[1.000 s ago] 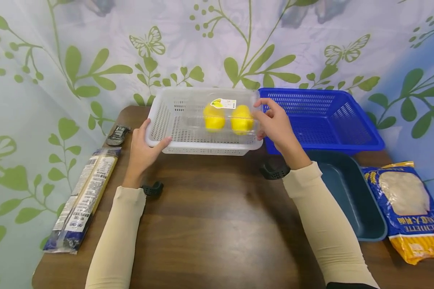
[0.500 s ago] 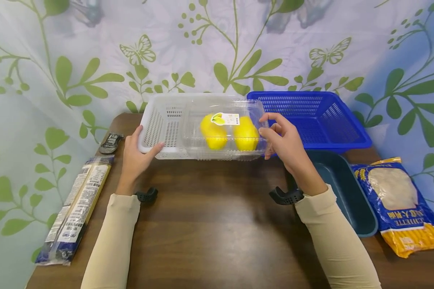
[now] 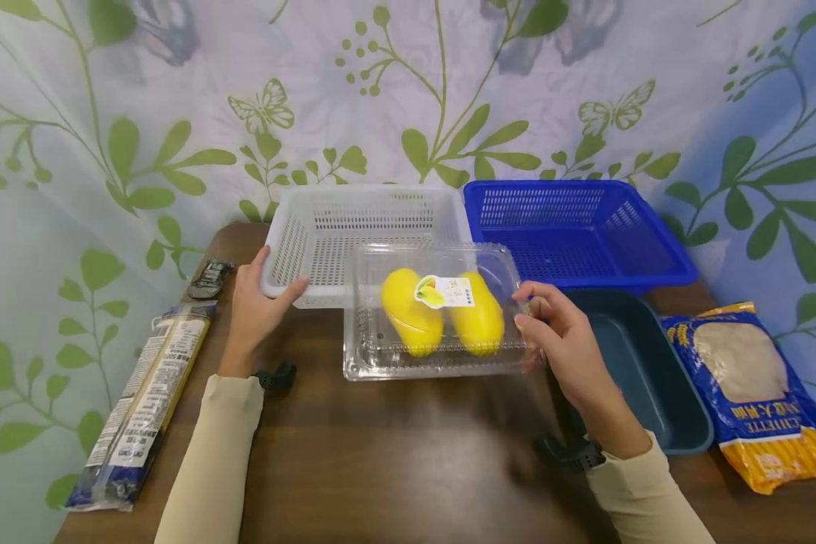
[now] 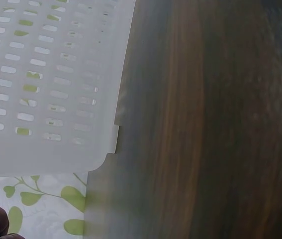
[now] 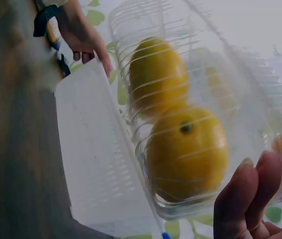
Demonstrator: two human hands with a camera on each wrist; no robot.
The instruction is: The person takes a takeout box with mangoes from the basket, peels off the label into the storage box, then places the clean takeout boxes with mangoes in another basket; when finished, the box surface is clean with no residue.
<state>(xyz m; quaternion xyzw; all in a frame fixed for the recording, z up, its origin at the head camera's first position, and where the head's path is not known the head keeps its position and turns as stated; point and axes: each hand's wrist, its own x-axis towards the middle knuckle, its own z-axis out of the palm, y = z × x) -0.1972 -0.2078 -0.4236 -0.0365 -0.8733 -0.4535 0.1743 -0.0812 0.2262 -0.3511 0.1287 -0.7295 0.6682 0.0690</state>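
- R hand (image 3: 571, 347) pinches the R end of a clear box (image 3: 408, 370), thumb & fingers on its edge; R-wrist view has fingertips close up against the plastic.
- Box sits btwn the hands, in front of & partly overlapping the near R part of the white basket (image 3: 374, 200); can't tell from here if it touches the basket rim.
- Inside, two yellow fruits (image 3: 411, 310) side by side, seen thru the clear top; a white label (image 3: 445, 291) w/ fruit pic is stuck across.
- L hand (image 3: 258, 302) holds the white basket at its near L corner, thumb at near rim, fingers along the L end.
- Blue basket (image 3: 551, 257) just R of the white one, on same brown table (image 3: 381, 468).
- Dark teal tray (image 3: 629, 363) in front of blue basket, beyond R hand.
- Blue/yellow bag (image 3: 748, 363) R of tray, lying flat.
- Far L: long printed pkt (image 3: 149, 400) lying aslant, small black pkt (image 3: 211, 279) just past its far end.
- Leaf-print cloth (image 3: 353, 68) hangs behind, w/ butterflies.
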